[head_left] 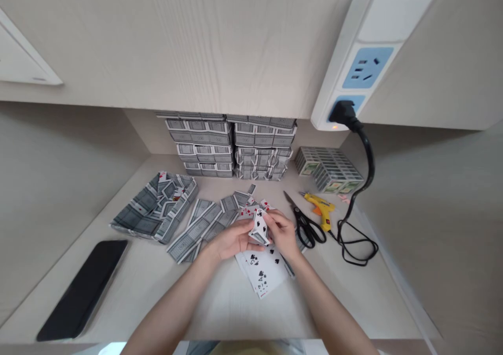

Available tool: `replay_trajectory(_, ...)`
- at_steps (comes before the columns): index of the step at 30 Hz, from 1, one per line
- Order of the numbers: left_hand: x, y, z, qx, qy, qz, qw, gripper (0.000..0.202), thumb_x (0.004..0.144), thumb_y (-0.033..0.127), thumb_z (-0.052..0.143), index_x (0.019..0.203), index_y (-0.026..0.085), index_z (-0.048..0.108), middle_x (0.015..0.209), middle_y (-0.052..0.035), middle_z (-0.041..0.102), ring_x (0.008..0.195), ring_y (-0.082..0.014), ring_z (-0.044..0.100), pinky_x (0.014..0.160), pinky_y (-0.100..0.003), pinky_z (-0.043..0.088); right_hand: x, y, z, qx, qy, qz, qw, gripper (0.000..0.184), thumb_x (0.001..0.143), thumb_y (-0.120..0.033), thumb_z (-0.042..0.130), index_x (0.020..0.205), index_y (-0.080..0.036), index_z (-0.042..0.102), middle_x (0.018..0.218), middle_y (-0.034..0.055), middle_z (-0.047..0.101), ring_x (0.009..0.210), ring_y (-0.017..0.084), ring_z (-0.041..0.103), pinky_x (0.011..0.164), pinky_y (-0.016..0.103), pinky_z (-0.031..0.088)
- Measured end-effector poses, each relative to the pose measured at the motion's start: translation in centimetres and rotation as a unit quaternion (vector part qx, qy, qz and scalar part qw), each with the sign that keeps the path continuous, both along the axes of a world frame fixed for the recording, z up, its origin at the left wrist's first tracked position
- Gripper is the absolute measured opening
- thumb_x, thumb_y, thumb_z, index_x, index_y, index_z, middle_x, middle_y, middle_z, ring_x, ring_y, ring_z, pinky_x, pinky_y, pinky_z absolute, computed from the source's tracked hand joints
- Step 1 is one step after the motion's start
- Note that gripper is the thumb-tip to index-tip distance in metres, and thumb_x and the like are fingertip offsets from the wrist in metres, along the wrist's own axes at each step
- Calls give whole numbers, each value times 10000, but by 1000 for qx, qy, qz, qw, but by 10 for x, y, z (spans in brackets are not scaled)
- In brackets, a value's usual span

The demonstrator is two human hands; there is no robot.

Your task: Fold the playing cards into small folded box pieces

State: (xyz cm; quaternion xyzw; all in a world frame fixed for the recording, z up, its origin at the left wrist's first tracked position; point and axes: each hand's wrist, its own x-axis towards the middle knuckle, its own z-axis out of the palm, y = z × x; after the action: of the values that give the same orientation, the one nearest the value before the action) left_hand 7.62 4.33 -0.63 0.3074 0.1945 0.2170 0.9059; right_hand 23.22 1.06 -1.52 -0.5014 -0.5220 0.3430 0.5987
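Both hands meet over the middle of the desk. My left hand [232,239] and my right hand [282,232] are closed together on a folded playing card piece [259,227] with black spade marks. Under the hands lie face-up spade cards [262,272]. To the left of them, rows of grey-backed cards [204,228] fan out flat on the desk.
A tray built of cards [155,213] sits at the left, and stacked card blocks [231,145] at the back. Another card block [328,169], black scissors [304,224], a yellow glue gun [321,208] with black cable [356,239] lie right. A dark phone [84,287] is front left. A power strip [363,56] hangs above.
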Motion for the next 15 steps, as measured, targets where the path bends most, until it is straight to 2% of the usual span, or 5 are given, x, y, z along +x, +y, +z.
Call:
replay_trajectory(3,-1,1,-1,9,25,6,1000,318,783,338,573,1000,107,586,912,-127,655,798,-201,634,652,-275,492,1,0,-1,-56,81,-19,995,285,746,-423,583,634,-166,635,622,8,568,510,116,497,480,252,411)
replay_trajectory(6,-3,3,0,29,45,11,999,342,780,376,559,1020,134,586,947,-128,650,752,-178,626,561,-229,458,6,3,-4,-85,181,-64,978,302,723,-460,596,712,-159,622,611,8,584,490,120,508,458,254,420)
replay_trajectory(10,0,3,-1,142,103,117,978,335,734,374,613,974,139,606,1051,-119,615,857,-194,607,703,-289,479,16,8,-9,-94,217,-116,965,290,680,-450,636,744,-176,564,671,1,598,498,124,523,411,242,426)
replay_trajectory(12,2,3,-2,244,157,188,938,279,687,362,660,835,128,623,1139,-119,566,949,-212,579,786,-324,470,17,9,-11,-98,199,-120,968,291,672,-441,641,743,-186,521,659,-10,578,498,128,519,392,242,439)
replay_trajectory(15,5,1,-5,428,233,254,836,221,659,330,682,634,137,578,1206,-106,512,1064,-223,520,882,-362,432,12,7,-12,-122,168,-88,974,293,670,-431,637,734,-201,468,585,-40,505,482,123,498,399,249,470)
